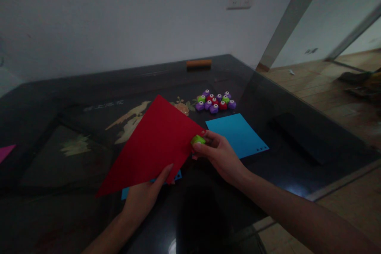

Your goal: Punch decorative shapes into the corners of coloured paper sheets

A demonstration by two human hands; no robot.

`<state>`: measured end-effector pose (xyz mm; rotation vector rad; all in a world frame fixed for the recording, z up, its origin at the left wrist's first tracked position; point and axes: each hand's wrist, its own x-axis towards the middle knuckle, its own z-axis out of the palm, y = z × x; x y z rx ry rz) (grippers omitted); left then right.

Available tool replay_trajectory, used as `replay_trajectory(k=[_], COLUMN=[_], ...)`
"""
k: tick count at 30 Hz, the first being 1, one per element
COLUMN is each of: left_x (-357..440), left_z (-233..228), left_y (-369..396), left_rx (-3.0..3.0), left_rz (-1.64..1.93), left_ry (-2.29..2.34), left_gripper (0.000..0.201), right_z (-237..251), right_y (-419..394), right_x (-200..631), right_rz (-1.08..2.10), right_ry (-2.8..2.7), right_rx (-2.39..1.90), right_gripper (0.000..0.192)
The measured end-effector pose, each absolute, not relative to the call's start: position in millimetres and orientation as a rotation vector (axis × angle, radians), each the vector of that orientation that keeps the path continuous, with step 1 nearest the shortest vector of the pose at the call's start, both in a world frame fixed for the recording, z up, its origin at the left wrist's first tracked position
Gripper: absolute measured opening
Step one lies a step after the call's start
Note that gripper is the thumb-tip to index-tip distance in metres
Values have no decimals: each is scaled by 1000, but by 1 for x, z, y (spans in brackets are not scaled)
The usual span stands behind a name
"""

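A sheet of red paper (154,143) is held up at a tilt over the dark table. My left hand (149,190) grips its lower edge, thumb on top and fingers hidden beneath. In my right hand (220,152) is a small green craft punch (198,139), held between thumb and fingers at the red sheet's right edge. Whether the edge sits inside the punch's slot I cannot tell. Partly covered by the red paper is a blue sheet (125,193) with dark holes near its edge. Another blue sheet (238,135) lies right of my right hand, dark holes along its near edge.
Several purple, red and green craft punches (214,102) with white tops cluster beyond my right hand. A brown roll (199,64) lies near the wall. A dark flat block (300,137) rests on the right of the glossy black table (89,91). Pink paper (6,152) shows far left.
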<state>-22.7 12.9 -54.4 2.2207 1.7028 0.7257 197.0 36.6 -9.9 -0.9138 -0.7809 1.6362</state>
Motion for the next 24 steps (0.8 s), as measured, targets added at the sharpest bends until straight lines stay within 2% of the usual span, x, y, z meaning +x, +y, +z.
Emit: replay_trajectory(k=[10,24], left_x=[-32,-28], left_z=[-57,-56], left_y=[14,13], left_rx=[2297,2278], left_rz=[613,640], left_ry=[1670,1750], left_gripper=[36,37], right_z=[-12,-12], right_y=[36,37], right_x=[199,197], right_rz=[1627,1613], right_ry=[-831,-810], right_rx=[-922,-925], right_gripper=[30,30])
